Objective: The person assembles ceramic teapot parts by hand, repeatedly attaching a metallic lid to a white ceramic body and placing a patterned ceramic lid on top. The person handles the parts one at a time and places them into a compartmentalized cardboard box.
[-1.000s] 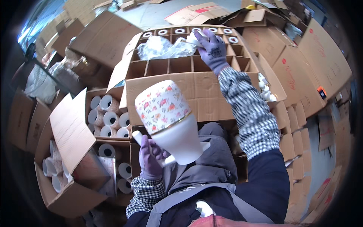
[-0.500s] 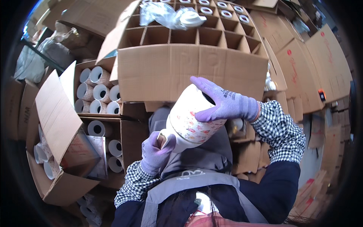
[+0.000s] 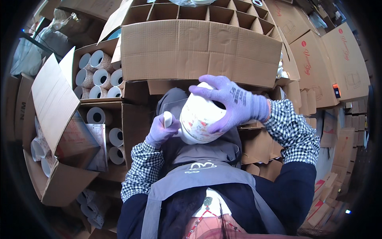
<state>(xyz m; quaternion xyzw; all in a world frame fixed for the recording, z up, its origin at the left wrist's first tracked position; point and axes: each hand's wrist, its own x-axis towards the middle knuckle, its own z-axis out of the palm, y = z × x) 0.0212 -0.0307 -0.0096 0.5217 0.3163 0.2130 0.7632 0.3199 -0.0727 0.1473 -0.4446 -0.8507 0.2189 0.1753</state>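
Across from me, the person is holding a floral jug [image 3: 194, 122] over the lap [image 3: 201, 154] in both gloved hands. The left hand [image 3: 159, 130] is gripping the white handle [image 3: 168, 118]; the right hand [image 3: 232, 102] is spreading over the end with the dark opening, fingers and thumb clamping its sides. The jug is leaning between them, that end facing the right palm. Beyond the grip, a divided carton [image 3: 199, 51] is standing; left of it, floral cylinders [image 3: 101, 77] are sitting in open cartons [image 3: 55, 99]. I'd judge the step in hand is two-handed steadying of the jug. The next move is calling, I think, for firm handle hold and even palm pressure.
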